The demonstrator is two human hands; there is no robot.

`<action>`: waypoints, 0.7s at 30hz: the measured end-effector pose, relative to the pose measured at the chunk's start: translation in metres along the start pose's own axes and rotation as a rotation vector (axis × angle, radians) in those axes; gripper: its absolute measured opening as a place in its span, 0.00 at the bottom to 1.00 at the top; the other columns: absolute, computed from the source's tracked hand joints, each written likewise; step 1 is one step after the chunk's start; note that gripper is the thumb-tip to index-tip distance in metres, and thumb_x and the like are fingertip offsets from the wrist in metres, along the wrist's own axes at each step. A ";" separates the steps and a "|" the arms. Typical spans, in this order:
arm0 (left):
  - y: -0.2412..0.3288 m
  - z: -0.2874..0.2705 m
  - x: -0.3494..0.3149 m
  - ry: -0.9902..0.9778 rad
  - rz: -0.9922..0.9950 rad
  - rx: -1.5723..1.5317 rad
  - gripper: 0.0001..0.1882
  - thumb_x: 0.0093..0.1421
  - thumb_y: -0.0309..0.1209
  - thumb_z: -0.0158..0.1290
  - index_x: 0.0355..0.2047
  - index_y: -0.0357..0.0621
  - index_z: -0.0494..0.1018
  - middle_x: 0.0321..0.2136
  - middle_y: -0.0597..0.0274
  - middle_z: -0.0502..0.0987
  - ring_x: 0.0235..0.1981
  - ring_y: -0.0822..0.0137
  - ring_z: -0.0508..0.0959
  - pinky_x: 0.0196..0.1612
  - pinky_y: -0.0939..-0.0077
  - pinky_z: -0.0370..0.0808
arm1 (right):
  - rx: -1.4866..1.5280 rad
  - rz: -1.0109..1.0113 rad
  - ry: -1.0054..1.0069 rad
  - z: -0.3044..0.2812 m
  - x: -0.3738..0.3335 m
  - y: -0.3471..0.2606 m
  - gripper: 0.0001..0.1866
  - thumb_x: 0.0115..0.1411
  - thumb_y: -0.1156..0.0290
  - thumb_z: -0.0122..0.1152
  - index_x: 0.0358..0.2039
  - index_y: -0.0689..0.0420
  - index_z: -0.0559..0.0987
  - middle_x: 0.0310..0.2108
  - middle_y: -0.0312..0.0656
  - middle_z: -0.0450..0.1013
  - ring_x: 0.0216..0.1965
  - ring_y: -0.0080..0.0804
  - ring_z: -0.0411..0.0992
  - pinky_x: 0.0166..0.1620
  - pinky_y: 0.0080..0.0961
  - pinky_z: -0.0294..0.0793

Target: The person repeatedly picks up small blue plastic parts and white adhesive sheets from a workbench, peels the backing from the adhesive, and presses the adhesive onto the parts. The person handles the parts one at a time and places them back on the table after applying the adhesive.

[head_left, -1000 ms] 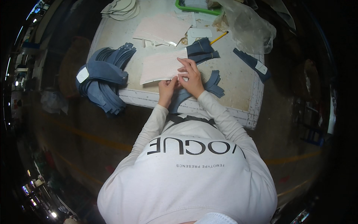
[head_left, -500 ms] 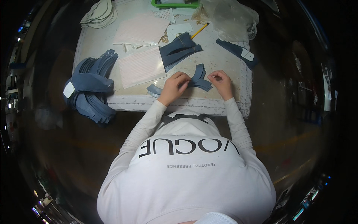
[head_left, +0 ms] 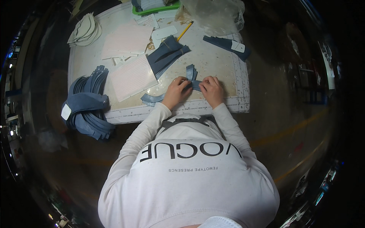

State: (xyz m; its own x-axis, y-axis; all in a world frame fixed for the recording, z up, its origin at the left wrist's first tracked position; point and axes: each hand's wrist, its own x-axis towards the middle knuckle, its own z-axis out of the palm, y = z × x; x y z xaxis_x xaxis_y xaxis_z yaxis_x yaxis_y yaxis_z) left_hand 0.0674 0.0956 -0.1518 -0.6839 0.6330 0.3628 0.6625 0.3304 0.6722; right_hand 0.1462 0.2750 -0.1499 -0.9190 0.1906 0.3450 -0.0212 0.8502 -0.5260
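Note:
Several curved blue strips (head_left: 191,71), which look like cut fabric or leather, lie crossed at the middle of the table between my hands. My left hand (head_left: 177,93) is closed at their left side, its curled fingers gripping where the pieces cross. From the other side my right hand (head_left: 211,90) pinches the end of a short blue piece (head_left: 196,86) between thumb and fingers. Another curved blue strip (head_left: 152,99) lies left of my left wrist, partly hidden behind it. My fingers cover part of the crossed pieces.
A thick blue stack (head_left: 89,98) with a white tag overhangs the table's left edge. Pink-lined sheets (head_left: 133,78) lie beside bundled blue pieces (head_left: 167,53) and a yellow pencil (head_left: 185,31). Further back are cream pieces (head_left: 85,30), a green tray (head_left: 157,10), a clear plastic bag (head_left: 213,17) and tagged blue strips (head_left: 227,45).
My right hand has come in to the left and now pinches a blue piece. My left hand stays by the crossed strips. The whole view has shifted and tilted slightly.

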 end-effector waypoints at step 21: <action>-0.002 0.004 -0.003 0.063 0.010 0.044 0.15 0.49 0.30 0.63 0.37 0.41 0.75 0.38 0.53 0.74 0.35 0.53 0.77 0.38 0.65 0.75 | -0.044 0.157 0.157 0.053 0.046 -0.020 0.02 0.46 0.71 0.66 0.24 0.51 0.83 0.33 0.33 0.72 0.40 0.36 0.68 0.43 0.32 0.72</action>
State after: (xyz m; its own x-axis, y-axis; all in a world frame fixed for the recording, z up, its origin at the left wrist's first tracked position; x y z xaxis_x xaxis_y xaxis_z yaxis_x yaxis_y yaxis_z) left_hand 0.0696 0.0956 -0.1565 -0.6938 0.5918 0.4103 0.6814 0.3552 0.6399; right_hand 0.0836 0.2411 -0.1646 -0.8369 0.3933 0.3808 0.1374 0.8242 -0.5493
